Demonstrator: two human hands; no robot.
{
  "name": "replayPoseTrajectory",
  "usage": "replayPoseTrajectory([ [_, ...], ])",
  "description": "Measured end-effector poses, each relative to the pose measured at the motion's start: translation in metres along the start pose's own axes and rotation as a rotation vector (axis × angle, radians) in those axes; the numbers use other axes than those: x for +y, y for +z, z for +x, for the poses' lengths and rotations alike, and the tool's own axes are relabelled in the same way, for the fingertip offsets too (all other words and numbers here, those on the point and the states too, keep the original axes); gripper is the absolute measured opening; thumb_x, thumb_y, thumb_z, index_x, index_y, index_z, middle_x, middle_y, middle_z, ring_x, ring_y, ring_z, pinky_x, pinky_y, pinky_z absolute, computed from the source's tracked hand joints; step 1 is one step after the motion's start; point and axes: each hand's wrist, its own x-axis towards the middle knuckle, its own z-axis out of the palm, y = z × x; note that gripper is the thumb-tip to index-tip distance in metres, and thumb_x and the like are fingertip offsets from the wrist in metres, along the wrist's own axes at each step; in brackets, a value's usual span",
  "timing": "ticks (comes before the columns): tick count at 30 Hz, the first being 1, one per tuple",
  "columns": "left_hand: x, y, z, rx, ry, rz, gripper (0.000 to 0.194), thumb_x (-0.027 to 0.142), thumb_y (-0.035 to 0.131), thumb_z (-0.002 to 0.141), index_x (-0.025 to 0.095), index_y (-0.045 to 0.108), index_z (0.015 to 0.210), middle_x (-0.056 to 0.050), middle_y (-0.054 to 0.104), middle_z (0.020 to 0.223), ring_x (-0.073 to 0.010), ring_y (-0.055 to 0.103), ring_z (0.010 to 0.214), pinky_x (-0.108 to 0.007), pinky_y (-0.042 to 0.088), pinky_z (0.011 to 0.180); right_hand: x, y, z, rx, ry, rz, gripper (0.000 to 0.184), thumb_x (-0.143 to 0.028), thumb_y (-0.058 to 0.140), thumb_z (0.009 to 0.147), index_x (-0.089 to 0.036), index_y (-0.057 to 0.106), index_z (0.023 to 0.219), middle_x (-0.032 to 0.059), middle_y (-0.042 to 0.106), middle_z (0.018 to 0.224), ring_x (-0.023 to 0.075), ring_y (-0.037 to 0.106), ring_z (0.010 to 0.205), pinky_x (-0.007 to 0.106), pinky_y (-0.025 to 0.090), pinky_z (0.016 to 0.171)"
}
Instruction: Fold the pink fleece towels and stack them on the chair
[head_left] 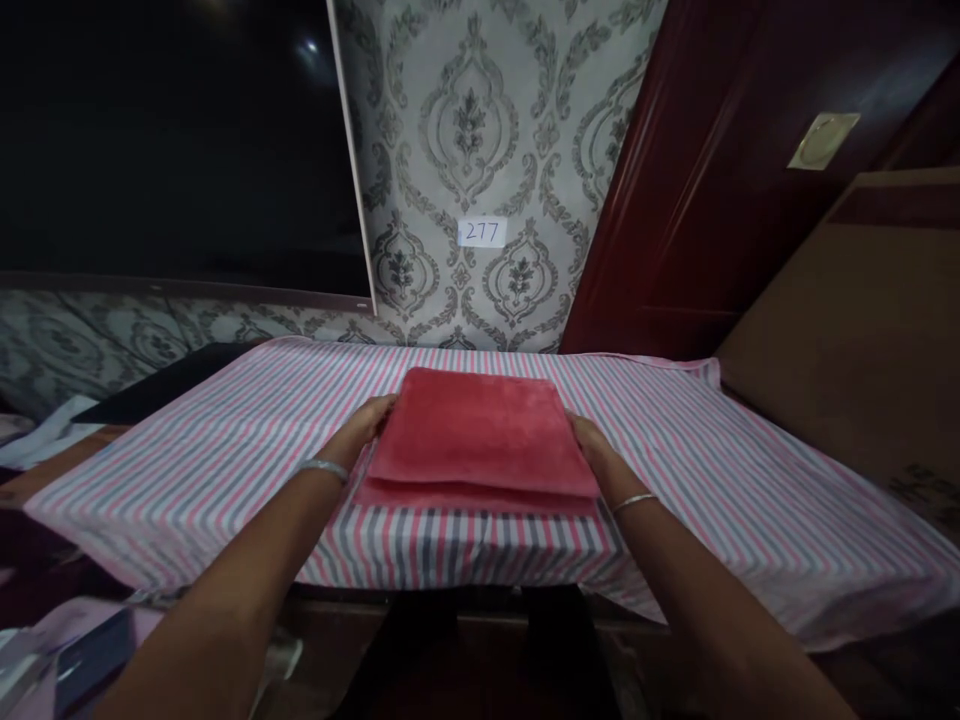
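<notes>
A folded red towel [472,435] lies on a table covered with a pink, white and grey striped cloth [187,450]. My left hand [367,422] is against the towel's left edge, its fingertips hidden under the fold. My right hand [589,440] is against the towel's right edge, with its fingers tucked out of sight beneath the towel. Both wrists wear a thin silver bangle. The towel rests flat in several layers, near the table's front edge.
A dark screen [172,140] hangs on the patterned wall [480,130] at the left. A small label reading 277 [481,232] is stuck to the wall. A dark red door [720,170] and a brown board [862,330] stand at the right. Clutter lies at lower left.
</notes>
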Motion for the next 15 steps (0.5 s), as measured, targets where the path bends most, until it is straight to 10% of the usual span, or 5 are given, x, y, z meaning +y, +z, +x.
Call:
replayPoseTrajectory([
  [8, -0.022, 0.001, -0.004, 0.045, 0.163, 0.100, 0.077, 0.043, 0.078, 0.074, 0.018, 0.052, 0.143, -0.017, 0.065, 0.139, -0.0291, 0.067, 0.119, -0.034, 0.058, 0.091, 0.037, -0.006, 0.016, -0.028, -0.047, -0.282, 0.057, -0.051, 0.052, 0.092, -0.017, 0.056, 0.138, 0.0144, 0.073, 0.120, 0.0263, 0.074, 0.097, 0.042, 0.060, 0.086],
  [15, -0.002, -0.007, 0.005, 0.165, 0.258, 0.479, 0.094, 0.047, 0.074, 0.079, 0.008, 0.035, 0.156, -0.025, 0.059, 0.143, -0.0392, 0.060, 0.129, -0.045, 0.051, 0.104, 0.030, -0.008, 0.029, 0.113, -0.158, -0.467, 0.072, -0.041, 0.056, 0.088, -0.011, 0.043, 0.152, 0.0219, 0.057, 0.144, 0.0362, 0.054, 0.133, 0.055, 0.039, 0.115],
])
